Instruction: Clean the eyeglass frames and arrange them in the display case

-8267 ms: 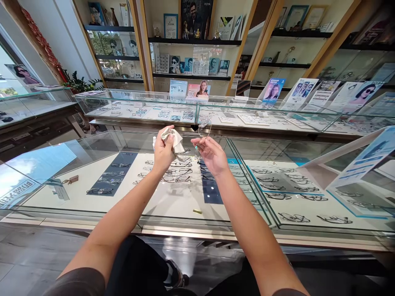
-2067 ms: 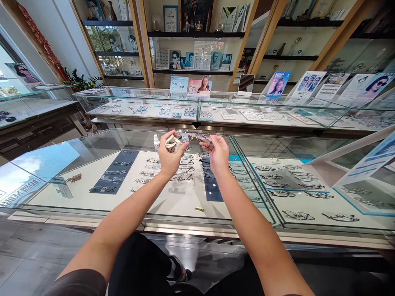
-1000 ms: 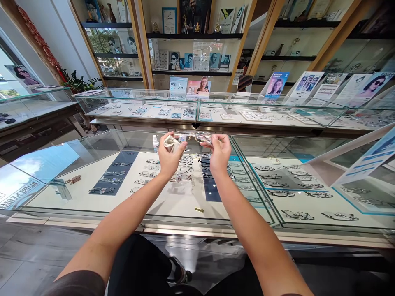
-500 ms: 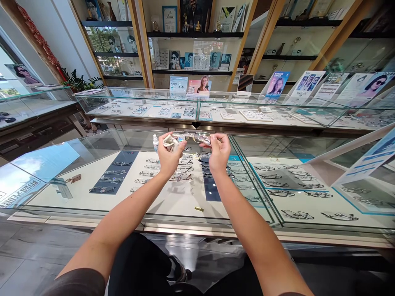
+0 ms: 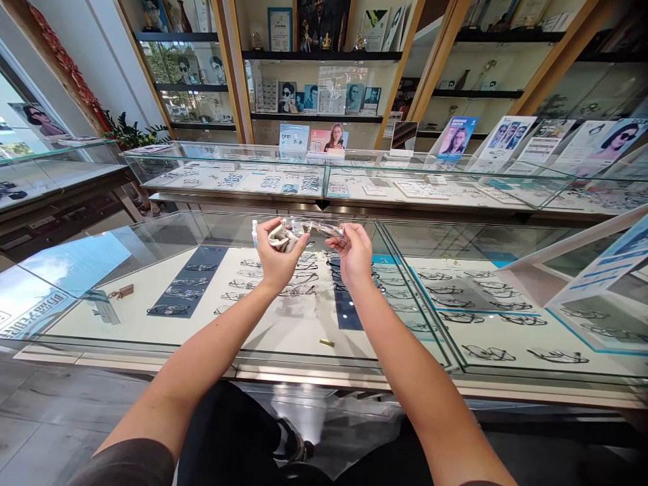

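Note:
I hold a pair of clear-framed glasses [image 5: 318,228] level above the glass display counter [image 5: 152,243], one hand at each end. My left hand [image 5: 277,255] is closed on the left end of the glasses and also grips a cream cleaning cloth [image 5: 281,237]. My right hand [image 5: 352,253] pinches the right end of the frame. A small white spray bottle [image 5: 254,233] stands on the counter just left of my left hand.
The counter holds rows of glasses [image 5: 298,277] under the glass and a small key fob [image 5: 120,292] at the left. A second display counter [image 5: 324,177] stands behind it, then wall shelves [image 5: 314,55] with pictures. Slanted display cards [image 5: 602,266] rise at the right.
Earlier my right hand held the glasses upright while the left held the cloth apart. Since then both hands have taken the frame level; in the last second they lowered slightly.

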Demonstrator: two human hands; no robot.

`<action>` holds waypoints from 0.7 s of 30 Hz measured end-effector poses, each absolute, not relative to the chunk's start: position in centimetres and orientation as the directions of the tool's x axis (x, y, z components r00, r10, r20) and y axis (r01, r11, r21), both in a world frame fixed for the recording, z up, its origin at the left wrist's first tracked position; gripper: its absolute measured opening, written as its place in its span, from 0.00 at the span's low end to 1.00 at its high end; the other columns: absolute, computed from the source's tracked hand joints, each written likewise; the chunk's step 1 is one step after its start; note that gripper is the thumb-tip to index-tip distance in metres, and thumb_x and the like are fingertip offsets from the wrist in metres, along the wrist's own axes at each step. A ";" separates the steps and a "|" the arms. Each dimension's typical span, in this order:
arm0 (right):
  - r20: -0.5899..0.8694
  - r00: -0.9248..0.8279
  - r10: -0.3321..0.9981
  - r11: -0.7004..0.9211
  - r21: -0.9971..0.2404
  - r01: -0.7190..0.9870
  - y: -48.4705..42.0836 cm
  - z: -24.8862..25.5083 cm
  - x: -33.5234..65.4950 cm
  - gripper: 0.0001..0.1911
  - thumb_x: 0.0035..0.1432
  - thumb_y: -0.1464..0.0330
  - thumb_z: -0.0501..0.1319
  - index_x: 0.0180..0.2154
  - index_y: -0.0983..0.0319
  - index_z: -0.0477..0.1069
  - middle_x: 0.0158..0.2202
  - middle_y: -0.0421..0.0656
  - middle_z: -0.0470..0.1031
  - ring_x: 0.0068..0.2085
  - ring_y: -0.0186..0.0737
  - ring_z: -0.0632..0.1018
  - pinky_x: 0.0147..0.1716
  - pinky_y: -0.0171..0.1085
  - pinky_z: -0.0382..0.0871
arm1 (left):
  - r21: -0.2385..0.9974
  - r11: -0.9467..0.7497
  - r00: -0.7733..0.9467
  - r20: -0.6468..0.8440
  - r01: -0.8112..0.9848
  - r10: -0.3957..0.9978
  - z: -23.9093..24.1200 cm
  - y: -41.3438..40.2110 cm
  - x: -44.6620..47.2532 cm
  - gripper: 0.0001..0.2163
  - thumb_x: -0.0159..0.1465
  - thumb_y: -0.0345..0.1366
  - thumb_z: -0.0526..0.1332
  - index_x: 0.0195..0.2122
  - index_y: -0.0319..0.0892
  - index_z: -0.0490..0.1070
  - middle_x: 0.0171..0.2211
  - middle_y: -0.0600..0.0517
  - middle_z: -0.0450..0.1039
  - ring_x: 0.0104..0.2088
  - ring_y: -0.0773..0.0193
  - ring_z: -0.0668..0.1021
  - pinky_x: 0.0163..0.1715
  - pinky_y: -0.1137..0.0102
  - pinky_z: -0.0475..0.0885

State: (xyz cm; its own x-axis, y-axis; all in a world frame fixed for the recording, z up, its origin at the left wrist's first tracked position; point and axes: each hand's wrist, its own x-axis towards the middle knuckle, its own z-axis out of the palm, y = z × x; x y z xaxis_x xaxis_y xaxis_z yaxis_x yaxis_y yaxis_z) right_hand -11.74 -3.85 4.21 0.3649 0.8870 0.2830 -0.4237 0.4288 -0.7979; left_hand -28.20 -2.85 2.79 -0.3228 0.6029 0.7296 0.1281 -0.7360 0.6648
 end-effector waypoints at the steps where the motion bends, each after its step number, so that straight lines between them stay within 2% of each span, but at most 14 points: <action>1: 0.284 0.366 0.886 0.432 -0.793 -0.431 -3.9 4.3 -11.8 0.18 0.58 0.54 0.75 0.36 0.57 0.71 0.27 0.32 0.76 0.25 0.34 0.84 0.27 0.32 0.77 | 0.653 -0.744 -0.323 0.740 0.140 0.589 2.8 -2.8 -28.2 0.33 0.59 0.57 0.78 0.56 0.46 0.69 0.51 0.46 0.75 0.46 0.59 0.83 0.44 0.66 0.82; 7: 0.292 0.387 0.875 0.451 -0.782 -0.431 -4.1 4.5 -11.7 0.16 0.57 0.56 0.74 0.35 0.56 0.72 0.28 0.32 0.78 0.25 0.33 0.83 0.27 0.32 0.77 | 0.629 -0.762 -0.299 0.765 0.155 0.571 2.7 -2.7 -28.2 0.32 0.59 0.58 0.78 0.55 0.45 0.69 0.50 0.46 0.75 0.47 0.58 0.84 0.44 0.65 0.82; 13: 0.332 0.393 0.858 0.481 -0.789 -0.383 -4.1 4.4 -11.6 0.19 0.58 0.53 0.75 0.36 0.56 0.70 0.27 0.31 0.73 0.26 0.33 0.83 0.29 0.33 0.78 | 0.706 -0.698 -0.282 0.698 0.119 0.658 2.7 -2.6 -28.4 0.33 0.60 0.58 0.78 0.57 0.46 0.69 0.49 0.47 0.76 0.41 0.62 0.83 0.40 0.68 0.81; 21: 0.409 0.431 0.804 0.554 -0.780 -0.293 -4.3 4.6 -11.9 0.20 0.59 0.51 0.74 0.37 0.55 0.69 0.29 0.32 0.74 0.25 0.33 0.81 0.27 0.34 0.77 | 0.739 -0.666 -0.259 0.665 0.099 0.700 2.7 -2.2 -28.7 0.33 0.60 0.56 0.78 0.59 0.45 0.71 0.51 0.45 0.78 0.45 0.59 0.84 0.45 0.65 0.81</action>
